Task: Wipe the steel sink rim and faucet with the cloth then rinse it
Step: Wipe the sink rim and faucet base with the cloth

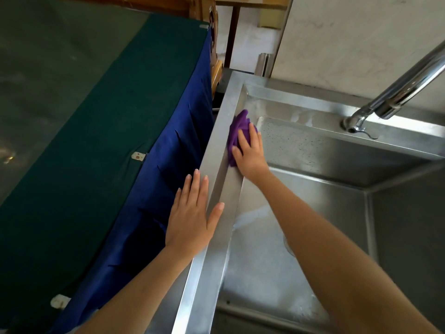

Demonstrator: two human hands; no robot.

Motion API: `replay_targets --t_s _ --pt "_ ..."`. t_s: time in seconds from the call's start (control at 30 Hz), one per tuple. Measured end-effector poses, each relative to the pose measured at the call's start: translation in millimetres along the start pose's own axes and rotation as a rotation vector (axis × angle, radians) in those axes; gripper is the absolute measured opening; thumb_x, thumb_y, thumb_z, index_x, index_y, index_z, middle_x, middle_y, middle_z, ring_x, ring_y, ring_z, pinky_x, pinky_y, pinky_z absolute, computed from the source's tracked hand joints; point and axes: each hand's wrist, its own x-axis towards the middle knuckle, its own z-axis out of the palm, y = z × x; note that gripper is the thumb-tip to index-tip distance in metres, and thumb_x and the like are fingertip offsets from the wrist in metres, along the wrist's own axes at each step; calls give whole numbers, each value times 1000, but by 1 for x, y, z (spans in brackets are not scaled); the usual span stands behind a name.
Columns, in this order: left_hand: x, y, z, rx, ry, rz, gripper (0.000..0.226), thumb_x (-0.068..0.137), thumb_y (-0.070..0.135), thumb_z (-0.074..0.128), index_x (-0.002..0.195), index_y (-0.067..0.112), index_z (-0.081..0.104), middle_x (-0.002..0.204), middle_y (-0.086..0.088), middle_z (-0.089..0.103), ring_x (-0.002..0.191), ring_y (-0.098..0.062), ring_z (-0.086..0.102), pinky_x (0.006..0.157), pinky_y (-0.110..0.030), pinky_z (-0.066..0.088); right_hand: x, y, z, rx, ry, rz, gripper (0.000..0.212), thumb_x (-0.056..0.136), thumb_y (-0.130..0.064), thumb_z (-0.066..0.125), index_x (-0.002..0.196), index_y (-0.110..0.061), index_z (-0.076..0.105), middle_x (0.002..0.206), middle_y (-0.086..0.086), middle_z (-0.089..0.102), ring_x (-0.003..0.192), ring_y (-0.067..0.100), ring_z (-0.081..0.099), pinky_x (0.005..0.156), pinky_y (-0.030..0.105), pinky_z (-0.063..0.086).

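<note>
The steel sink's left rim (218, 145) runs from the near edge up to the back corner. My right hand (250, 154) presses a bunched purple cloth (237, 130) flat against the rim's inner edge, about halfway along. My left hand (193, 215) lies flat on the outer side of the same rim, nearer to me, fingers spread and holding nothing. The chrome faucet (395, 92) rises from the back ledge at the right, its spout running out of view at the top right. No water is running.
A bed with a green sheet (79, 131) and a blue skirt (173, 153) stands tight against the sink's left side. The deep basin (325, 213) has a raised perforated shelf (289, 143) at the back. A pale wall panel (349, 44) backs the sink.
</note>
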Motion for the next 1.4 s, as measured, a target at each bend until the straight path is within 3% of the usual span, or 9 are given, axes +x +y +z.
replay_targets --t_s 0.23,0.5,0.63,0.9,1.1,1.23,1.4 --pt "-1 0 0 -14 -5 5 79 77 69 -20 141 22 -16 156 -1 -15 145 -18 -11 118 -34 3 27 -8 -9 9 29 73 50 100 -30 30 148 -23 17 159 1 -9 146 28 -11 119 42 4" --pt "-17 -2 0 85 38 30 81 88 61 -10 148 12 11 158 -9 10 146 -24 4 116 -39 7 -48 -9 15 66 44 8 50 98 -25 37 146 -20 25 160 2 -6 146 29 -7 118 38 3" --pt "-58 -4 2 94 37 -3 74 93 54 -6 147 10 19 155 -10 21 144 -26 14 115 -41 16 -96 -9 31 69 30 -35 49 98 -23 40 145 -17 28 159 6 -5 146 30 -5 120 37 2" --pt "-158 3 10 116 49 -79 76 92 55 -5 147 9 18 156 -10 18 145 -23 11 118 -40 10 -192 -12 56 51 -54 -76 51 97 -22 42 145 -18 28 159 7 -2 146 31 -4 121 40 5" --pt "-242 13 23 127 85 -153 71 96 52 5 143 4 29 151 -16 31 141 -28 24 115 -36 5 -261 -10 65 -33 -198 -147 52 97 -21 43 146 -18 27 159 7 -6 145 36 -6 120 38 1" --pt "-282 21 26 98 101 -204 76 94 55 0 144 3 24 152 -15 26 142 -26 18 115 -36 6 -296 -16 65 -92 -302 -171 53 98 -21 39 147 -21 21 159 5 -12 145 35 -9 119 37 0" --pt "-304 23 27 55 92 -202 88 83 63 -15 147 7 8 157 -10 7 143 -17 -5 116 -32 -10 -333 -25 62 -193 -403 -202 52 98 -14 35 148 -22 20 159 5 -12 146 32 -9 118 36 0"
